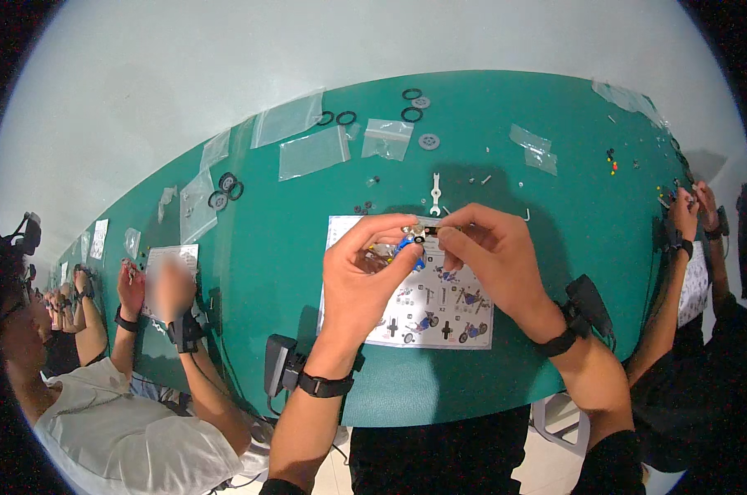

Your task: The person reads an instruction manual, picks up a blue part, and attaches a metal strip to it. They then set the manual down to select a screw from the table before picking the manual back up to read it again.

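Note:
My left hand (358, 285) is closed around a small model assembly (410, 248) of blue and metal parts, with a bit of yellow showing between the fingers. At the assembly's right end, my right hand (497, 257) pinches with thumb and forefinger. A small dark piece shows at those fingertips; its kind is too small to make out. Both hands are above a printed instruction sheet (460, 338) with pictures of a wheeled model. Just beyond the sheet lies a small silver wrench (436, 195). My fingers hide part of the assembly.
On the green table (274, 247), clear plastic bags (314, 153), black rubber rings (346, 118) and grey wheel discs (428, 142) lie farther back. Small screws (485, 179) and an L-shaped key (527, 214) are at right. People work close by on both sides.

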A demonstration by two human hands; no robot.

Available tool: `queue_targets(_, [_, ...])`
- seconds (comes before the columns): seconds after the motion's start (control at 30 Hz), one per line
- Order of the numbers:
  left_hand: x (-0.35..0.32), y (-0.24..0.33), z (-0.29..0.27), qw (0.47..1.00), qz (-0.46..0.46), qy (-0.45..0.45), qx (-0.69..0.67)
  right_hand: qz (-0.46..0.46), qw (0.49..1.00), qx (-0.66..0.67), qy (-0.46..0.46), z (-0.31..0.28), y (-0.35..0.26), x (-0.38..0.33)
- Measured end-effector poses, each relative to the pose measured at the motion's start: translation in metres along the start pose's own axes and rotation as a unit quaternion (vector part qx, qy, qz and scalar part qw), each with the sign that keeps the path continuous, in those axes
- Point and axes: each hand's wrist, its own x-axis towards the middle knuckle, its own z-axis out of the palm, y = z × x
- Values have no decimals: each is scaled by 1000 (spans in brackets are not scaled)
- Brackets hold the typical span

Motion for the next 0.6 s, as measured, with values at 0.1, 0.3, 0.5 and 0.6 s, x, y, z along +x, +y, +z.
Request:
queue_targets(0.1, [1, -3, -1, 1000, 0, -3, -17, -6, 1000, -11, 1, 0, -3, -1])
queue_targets(0.3, [-2, -3, -2, 1000, 8, 4, -5, 0, 1000, -19, 10, 2, -6, -4])
queue_targets(0.5, [-2, -4, -3, 999, 35, -6, -15, 2, 999, 41, 11, 3, -5, -5])
queue_targets(0.6, [-2, -1, -2, 999, 25, -5, -21, -2, 999, 37, 8, 2, -7, -5])
